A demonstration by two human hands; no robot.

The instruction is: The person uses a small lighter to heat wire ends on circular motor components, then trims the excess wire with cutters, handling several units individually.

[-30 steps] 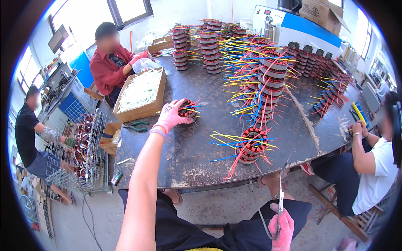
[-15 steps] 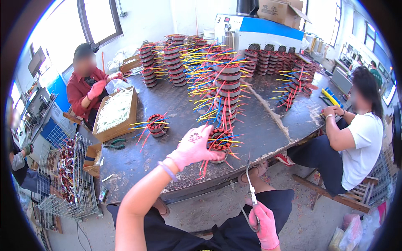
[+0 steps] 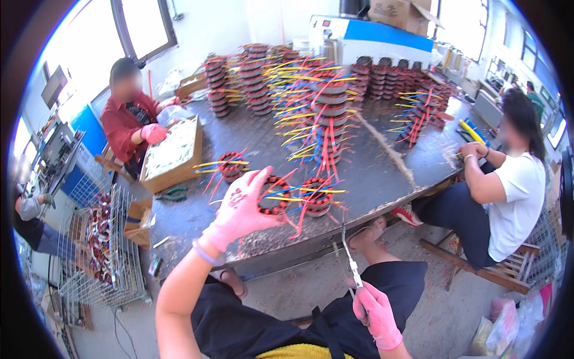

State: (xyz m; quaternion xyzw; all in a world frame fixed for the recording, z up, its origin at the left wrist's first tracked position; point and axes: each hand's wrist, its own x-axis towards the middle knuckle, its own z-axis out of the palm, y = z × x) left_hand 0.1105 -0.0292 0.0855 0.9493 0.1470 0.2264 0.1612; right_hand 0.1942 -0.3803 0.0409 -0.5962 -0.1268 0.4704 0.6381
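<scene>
My left hand point(image 3: 242, 206), in a pink glove, grips a motor stator point(image 3: 274, 200) by its outer rim, its dark ring tilted to show the opening. Red, yellow and blue wires stick out of it. Just to its right another wired stator point(image 3: 317, 197) sits near the table's front edge, and a smaller-looking one point(image 3: 231, 166) lies behind my left hand. Below the table edge, my gloved right hand point(image 3: 378, 314) is closed around a slim metal tool point(image 3: 351, 257) with a white section and a long thin tip pointing up; its exact kind is unclear.
Tall stacks of wired stators point(image 3: 330, 119) stand on the dark table point(image 3: 365, 197). A carton of white strips point(image 3: 172, 149) and green-handled pliers point(image 3: 172, 194) lie left. Co-workers sit at the left point(image 3: 128, 113) and right point(image 3: 508, 191). A wire basket point(image 3: 101, 257) stands lower left.
My left hand has moved left with a stator, tilting it away from the one that stays near the edge. The tool in my right hand has shifted slightly left. The left co-worker's hand reaches to the carton.
</scene>
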